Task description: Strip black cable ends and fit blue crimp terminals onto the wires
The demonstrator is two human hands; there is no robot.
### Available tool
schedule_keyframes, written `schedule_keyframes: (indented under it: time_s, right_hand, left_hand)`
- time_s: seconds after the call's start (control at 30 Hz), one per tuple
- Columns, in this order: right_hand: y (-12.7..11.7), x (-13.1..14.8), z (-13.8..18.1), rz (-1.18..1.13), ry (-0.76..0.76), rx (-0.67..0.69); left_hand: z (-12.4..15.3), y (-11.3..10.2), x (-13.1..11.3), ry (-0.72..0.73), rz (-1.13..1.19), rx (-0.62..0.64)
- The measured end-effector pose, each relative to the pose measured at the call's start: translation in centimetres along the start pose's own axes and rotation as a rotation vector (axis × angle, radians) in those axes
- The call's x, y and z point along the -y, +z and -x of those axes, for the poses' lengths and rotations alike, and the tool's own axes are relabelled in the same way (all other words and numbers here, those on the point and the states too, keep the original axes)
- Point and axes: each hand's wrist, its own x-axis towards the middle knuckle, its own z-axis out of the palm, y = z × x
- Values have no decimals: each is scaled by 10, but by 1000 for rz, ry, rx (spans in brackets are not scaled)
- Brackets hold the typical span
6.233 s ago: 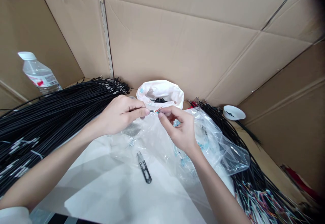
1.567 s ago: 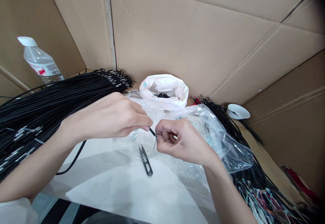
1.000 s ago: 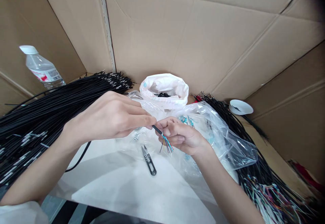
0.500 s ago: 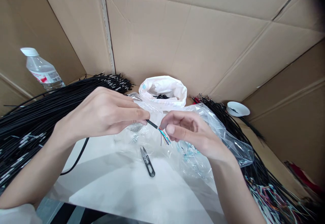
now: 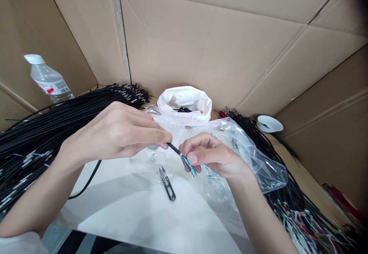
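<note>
My left hand (image 5: 135, 133) pinches a black cable (image 5: 174, 148) close to its stripped end, which points down to the right. Out of the jacket come thin coloured wires (image 5: 188, 164), blue, red and dark among them. The fingers of my right hand (image 5: 208, 154) close around these wires just past the jacket's edge; how many they grip is hidden. Below both hands, a pair of black thread snips (image 5: 167, 183) lies on the white table (image 5: 138, 215), blades pointing away from me.
Bundled black cables (image 5: 43, 131) cover the left side, with a water bottle (image 5: 50, 79) behind. Clear plastic (image 5: 253, 158) lies under the hands. At the back stand a white bag (image 5: 184, 93) and a white bowl (image 5: 269, 124). Stripped cables (image 5: 307, 223) lie right; cardboard walls (image 5: 201, 43) enclose everything.
The cable end has dropped slightly. My right hand's fingers have closed onto the wires, which are now drawn together instead of fanned out. The snips have not moved.
</note>
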Motion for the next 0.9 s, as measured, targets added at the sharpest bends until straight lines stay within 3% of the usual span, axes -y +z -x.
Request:
schedule_keyframes:
  time_s: [0.13, 0.3, 0.37, 0.53, 0.73, 0.9]
  right_hand:
    - [-1, -5, -3, 7, -17, 27]
    - [-6, -19, -11, -119, -28, 220]
    - [-7, -23, -12, -139, -52, 238]
    - [-7, -25, -12, -191, -150, 100]
    - [-2, -24, -13, -233, -188, -31]
    - [-4, -21, -14, -171, -188, -45]
  left_hand:
    - [-3, 1, -3, 1, 37, 23]
    - [-5, 0, -6, -20, 183, 77]
    - [-5, 0, -6, -21, 182, 63]
    - [-10, 12, -9, -97, 113, 11]
    - [-21, 37, -26, -60, 28, -238]
    - [-18, 38, -30, -143, -36, -213]
